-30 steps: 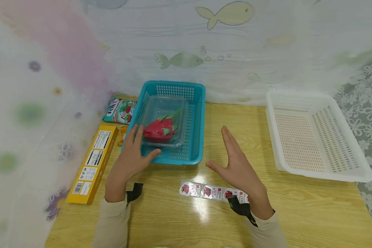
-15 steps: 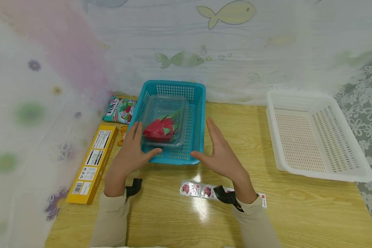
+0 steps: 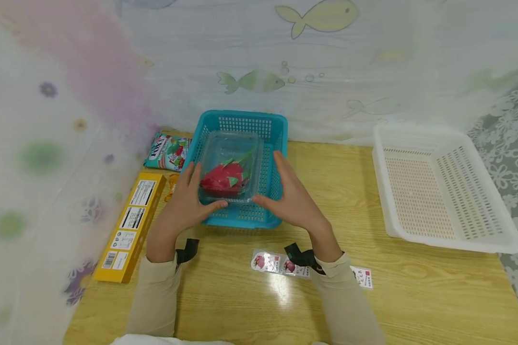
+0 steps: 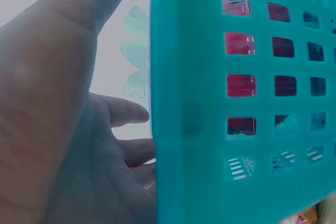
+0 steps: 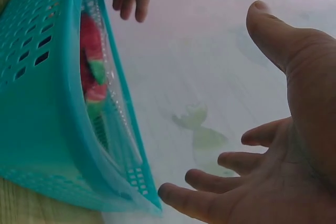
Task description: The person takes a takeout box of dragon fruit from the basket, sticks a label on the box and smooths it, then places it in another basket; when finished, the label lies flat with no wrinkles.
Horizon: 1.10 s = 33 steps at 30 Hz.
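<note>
A pink dragon fruit (image 3: pixel 221 180) with green scales lies inside a clear plastic box (image 3: pixel 230 143), which sits in a blue-green basket (image 3: pixel 243 223). At the basket's near left corner is my left hand (image 3: pixel 181 211), fingers extended and thumb apart. In the left wrist view its fingers are partly behind the basket rim; contact cannot be told. Over the basket's right side hovers my right hand (image 3: pixel 297 203), its fingers spread with nothing between them. The right wrist view shows that hand (image 5: pixel 262 166) apart from the basket wall (image 5: pixel 37 114).
A white basket (image 3: pixel 386 196) stands at the right. On the left are a yellow box (image 3: pixel 129 227), a green FOXY'S-type packet (image 3: pixel 168 152) and a small orange wrapper (image 3: pixel 171 184). A strip of dragon fruit stickers (image 3: pixel 265 262) lies in front, partly under the right forearm.
My right hand has moved left and forward, from beside the basket to over its right side. The left hand has shifted slightly forward. The dragon fruit box stays in place.
</note>
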{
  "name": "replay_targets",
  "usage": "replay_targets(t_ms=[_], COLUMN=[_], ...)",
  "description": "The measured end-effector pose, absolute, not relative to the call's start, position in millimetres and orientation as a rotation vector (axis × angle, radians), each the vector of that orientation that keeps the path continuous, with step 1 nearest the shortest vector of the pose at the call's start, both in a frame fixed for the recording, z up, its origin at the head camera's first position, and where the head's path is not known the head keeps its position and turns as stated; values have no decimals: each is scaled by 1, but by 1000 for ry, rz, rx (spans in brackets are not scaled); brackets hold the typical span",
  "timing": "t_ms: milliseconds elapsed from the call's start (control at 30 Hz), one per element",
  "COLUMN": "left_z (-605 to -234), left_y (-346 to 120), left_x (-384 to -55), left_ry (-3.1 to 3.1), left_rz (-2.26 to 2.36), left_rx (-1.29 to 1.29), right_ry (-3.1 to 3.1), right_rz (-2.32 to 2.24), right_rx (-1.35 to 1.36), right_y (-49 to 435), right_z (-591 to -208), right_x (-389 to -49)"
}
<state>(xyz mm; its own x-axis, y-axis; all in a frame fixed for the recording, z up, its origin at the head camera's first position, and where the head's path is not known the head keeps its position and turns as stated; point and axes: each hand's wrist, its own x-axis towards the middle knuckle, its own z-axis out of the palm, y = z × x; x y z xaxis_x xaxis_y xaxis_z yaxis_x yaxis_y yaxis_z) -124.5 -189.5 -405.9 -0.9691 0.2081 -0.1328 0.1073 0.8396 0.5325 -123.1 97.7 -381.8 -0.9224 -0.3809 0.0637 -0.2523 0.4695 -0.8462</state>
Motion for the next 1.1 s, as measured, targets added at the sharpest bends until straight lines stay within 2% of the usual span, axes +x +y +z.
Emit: replay_targets(t_ms=[500, 1100], left_z=[-407, -402], left_y=[-187, -183], left_x=[-145, -160], left_ry=[2802, 2757], left_rz=[712, 670], left_rx=[282, 282], right_ry=[2561, 2548], right_rz=[-1297, -1179], right_rx=[-581, -463], right_y=[71, 53], right_z=[-383, -393], right_x=[-154, -184])
